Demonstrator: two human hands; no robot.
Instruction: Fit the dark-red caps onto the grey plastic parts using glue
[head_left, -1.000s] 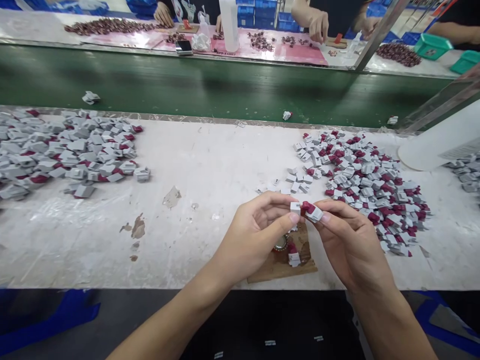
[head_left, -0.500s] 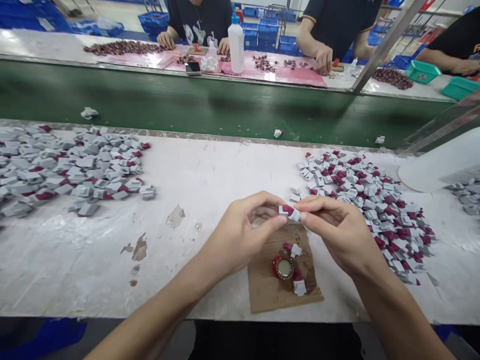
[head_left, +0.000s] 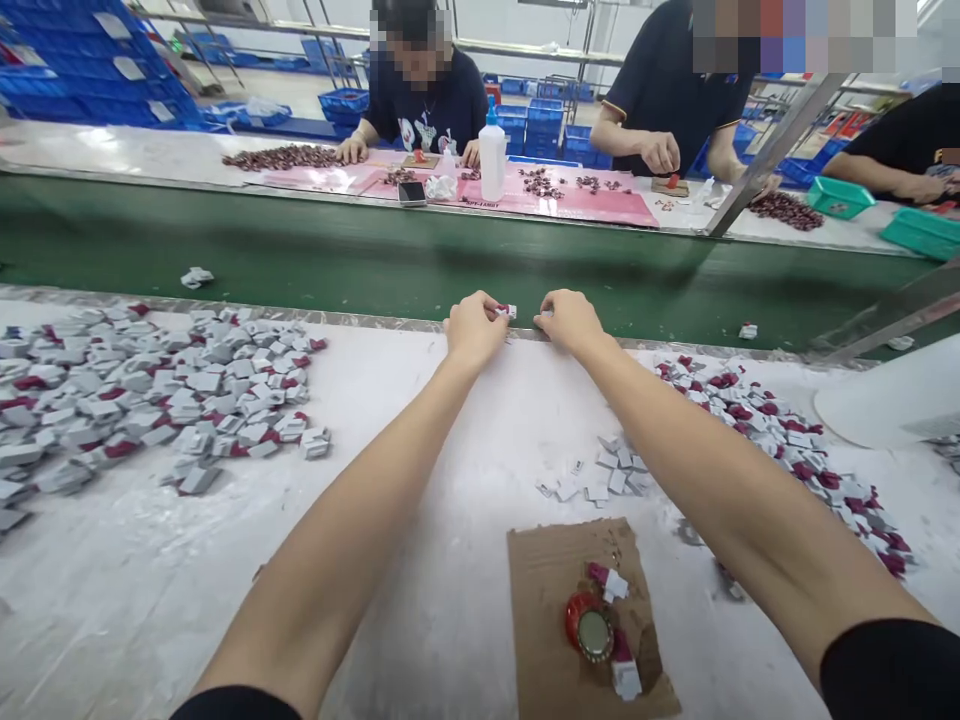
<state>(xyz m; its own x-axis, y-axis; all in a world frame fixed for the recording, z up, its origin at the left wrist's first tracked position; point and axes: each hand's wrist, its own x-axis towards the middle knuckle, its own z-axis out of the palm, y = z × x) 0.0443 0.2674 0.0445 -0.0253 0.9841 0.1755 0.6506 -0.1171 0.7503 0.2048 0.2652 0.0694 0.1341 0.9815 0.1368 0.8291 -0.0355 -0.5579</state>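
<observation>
Both arms reach out to the far edge of the white table. My left hand pinches a small white-and-maroon piece at its fingertips. To its right, my right hand has its fingers pressed together at the belt's edge, around something small and pale that I cannot make out. Nearer to me lies a brown cardboard sheet. On it sit a red bottle cap and two white-and-maroon pieces, one above the cap and one below it.
Piles of white-and-maroon pieces lie left and right. Loose white pieces lie above the cardboard. A green belt runs beyond, with people working across it. A large white container stands at the right.
Both hands have moved forward from above the cardboard to the belt's edge and have drawn apart. The piece is now in my left hand alone. The view has tilted up.
</observation>
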